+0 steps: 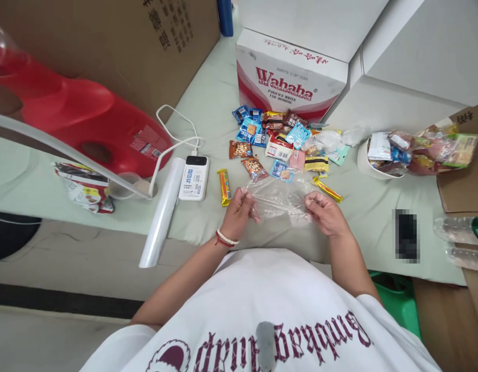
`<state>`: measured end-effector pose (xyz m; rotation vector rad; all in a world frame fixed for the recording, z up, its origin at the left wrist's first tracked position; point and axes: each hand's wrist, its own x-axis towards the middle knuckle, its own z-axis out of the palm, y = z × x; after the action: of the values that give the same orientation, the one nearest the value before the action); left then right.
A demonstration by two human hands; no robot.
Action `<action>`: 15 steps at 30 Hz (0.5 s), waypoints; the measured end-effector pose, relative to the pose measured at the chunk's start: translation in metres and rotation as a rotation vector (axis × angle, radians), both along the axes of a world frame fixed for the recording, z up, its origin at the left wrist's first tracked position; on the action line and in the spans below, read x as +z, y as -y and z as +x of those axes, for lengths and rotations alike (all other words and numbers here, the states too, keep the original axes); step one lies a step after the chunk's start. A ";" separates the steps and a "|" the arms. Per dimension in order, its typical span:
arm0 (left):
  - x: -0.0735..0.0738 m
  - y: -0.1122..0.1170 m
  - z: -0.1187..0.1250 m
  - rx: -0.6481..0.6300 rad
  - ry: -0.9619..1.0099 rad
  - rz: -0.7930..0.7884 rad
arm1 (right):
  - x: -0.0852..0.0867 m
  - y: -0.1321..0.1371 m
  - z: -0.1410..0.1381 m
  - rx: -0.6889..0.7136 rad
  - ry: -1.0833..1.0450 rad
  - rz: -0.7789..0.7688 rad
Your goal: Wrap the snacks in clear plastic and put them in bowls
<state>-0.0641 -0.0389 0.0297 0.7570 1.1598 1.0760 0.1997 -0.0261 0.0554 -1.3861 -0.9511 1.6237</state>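
A clear plastic bag (280, 199) is stretched between my two hands over the pale green surface (378, 206). My left hand (239, 212), with a bead bracelet on the wrist, pinches the bag's left edge. My right hand (326, 213) pinches its right edge. Just beyond the bag lies a heap of small snack packets (280, 142), with cookie packs (239, 149), a yellow bar (224, 187) on the left and another yellow bar (327, 189) on the right.
A white power bank (194, 177) with cable and a roll of clear bags (163, 212) lie left. A red jug (80, 116) is far left, a Wahaha box (289, 77) behind, a white bowl (372, 165) of snacks right, a dark phone (407, 235) nearby.
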 end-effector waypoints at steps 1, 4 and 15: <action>0.002 0.000 -0.001 0.013 -0.020 -0.011 | 0.003 -0.002 0.003 -0.012 -0.019 -0.020; -0.001 0.000 -0.011 -0.009 -0.073 -0.066 | 0.002 -0.008 0.013 -0.043 -0.013 -0.056; -0.017 0.010 -0.034 -0.054 -0.311 -0.017 | -0.037 0.002 0.007 -0.090 0.122 -0.037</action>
<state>-0.0976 -0.0489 0.0128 0.9607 1.4008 0.9233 0.2067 -0.0278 0.0186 -1.5454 -0.9185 1.5106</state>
